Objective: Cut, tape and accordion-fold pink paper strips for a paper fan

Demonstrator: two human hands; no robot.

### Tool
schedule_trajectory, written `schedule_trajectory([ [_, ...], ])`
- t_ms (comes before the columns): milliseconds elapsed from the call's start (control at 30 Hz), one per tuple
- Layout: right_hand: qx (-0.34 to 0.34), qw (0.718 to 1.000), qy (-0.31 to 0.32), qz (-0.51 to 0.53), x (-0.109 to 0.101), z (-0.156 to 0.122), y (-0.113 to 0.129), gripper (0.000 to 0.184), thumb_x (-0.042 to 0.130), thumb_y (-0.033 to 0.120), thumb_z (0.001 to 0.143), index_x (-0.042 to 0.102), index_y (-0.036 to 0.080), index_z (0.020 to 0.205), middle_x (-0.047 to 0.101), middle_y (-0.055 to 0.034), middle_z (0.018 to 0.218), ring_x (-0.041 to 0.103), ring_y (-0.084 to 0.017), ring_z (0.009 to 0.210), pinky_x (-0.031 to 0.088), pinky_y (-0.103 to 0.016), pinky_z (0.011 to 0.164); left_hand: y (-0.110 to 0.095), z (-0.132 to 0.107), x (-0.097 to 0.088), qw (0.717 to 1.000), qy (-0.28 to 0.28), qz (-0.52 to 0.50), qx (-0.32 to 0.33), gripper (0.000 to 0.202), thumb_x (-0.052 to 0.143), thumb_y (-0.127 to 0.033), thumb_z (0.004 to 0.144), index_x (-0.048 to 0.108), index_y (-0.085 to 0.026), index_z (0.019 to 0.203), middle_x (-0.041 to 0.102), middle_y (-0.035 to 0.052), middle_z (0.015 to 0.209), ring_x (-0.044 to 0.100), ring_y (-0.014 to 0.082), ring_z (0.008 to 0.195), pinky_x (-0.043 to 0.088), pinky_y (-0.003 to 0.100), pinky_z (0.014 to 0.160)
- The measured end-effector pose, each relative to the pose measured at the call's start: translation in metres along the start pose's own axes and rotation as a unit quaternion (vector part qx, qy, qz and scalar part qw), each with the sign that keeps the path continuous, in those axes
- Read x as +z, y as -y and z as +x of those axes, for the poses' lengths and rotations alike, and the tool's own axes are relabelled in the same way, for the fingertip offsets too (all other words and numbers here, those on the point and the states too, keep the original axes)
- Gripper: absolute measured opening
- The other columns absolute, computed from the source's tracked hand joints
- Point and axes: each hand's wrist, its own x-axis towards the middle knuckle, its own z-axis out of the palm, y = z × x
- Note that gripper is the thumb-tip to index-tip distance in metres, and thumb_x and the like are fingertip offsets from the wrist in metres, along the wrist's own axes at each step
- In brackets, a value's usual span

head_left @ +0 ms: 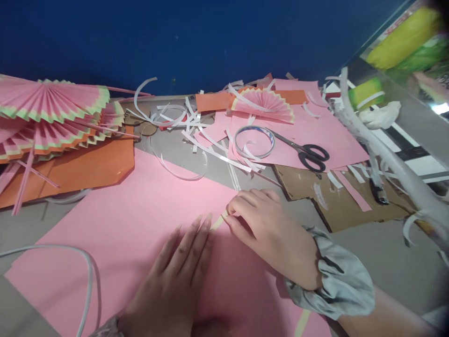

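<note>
A large pink paper sheet [115,210] lies flat under both my hands. My left hand [182,257] rests flat on it with fingers stretched out, their tips beside a narrow pale yellow strip [219,222]. The thumb and forefinger of my right hand [257,220] are pinched together at the strip's far end, close to the sheet's upper edge. Part of the strip's run is hidden by my left hand. Another pale yellow strip [302,323] shows on the sheet at the lower right, below my right wrist.
Black-handled scissors [310,157] and a tape roll [255,142] lie on pink paper behind my hands, among white paper scraps [196,119]. Pleated paper fans [52,100] and orange paper [87,164] are at left, cardboard [336,206] at right. A white cable [87,281] crosses the sheet.
</note>
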Motion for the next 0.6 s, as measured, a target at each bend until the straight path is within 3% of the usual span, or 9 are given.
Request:
schedule_trajectory([
  [600,-0.005,1.000,0.002,-0.018,0.0013,-0.0004,-0.0004,0.015,0.041,0.023,0.091,0.051,0.019,0.081,0.056,-0.0006,0.084,0.049,-0.019,0.083,0.031,-0.037,0.079,0.0010,0.0010,-0.0046,1.000,0.011,-0.025,0.003,0.080,0.037,-0.063,0.079,0.038,-0.006,0.134,0.028,0.0133,0.145,0.018,0.0288,0.135,0.010,0.043,0.108],
])
